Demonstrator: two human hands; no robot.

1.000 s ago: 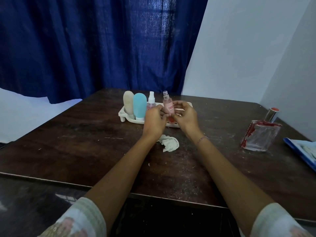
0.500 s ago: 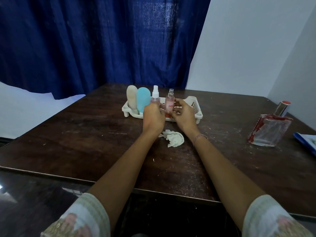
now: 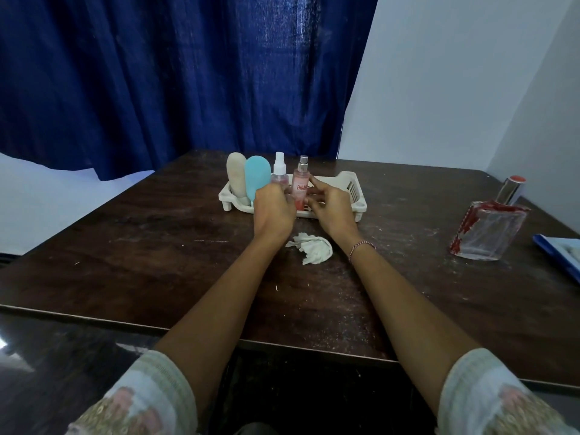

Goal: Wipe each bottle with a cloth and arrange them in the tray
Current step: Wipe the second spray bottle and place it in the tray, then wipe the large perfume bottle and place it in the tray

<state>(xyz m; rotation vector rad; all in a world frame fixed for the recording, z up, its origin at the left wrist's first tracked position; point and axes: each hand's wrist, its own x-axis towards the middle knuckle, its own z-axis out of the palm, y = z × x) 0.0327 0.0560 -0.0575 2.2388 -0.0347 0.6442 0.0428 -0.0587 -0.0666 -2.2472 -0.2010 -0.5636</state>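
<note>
Over the white tray's (image 3: pixel 351 187) front wall, the right hand (image 3: pixel 334 207) is touching the upright pink spray bottle (image 3: pixel 300 187) standing inside with loosely spread fingertips (image 3: pixel 314 183), while the left hand (image 3: pixel 274 210) is curling against its other side, whether gripping it cannot be told.

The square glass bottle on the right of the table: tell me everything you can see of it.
The square glass bottle is clear and flat-sided, with a red pattern down its left edge and across its shoulder. A shiny silver cylindrical cap with a red top closes it. It stands on its base on the dark wooden table, near the right side, well apart from the tray. Only the table touches it; the left hand and right hand are at the tray.
</note>
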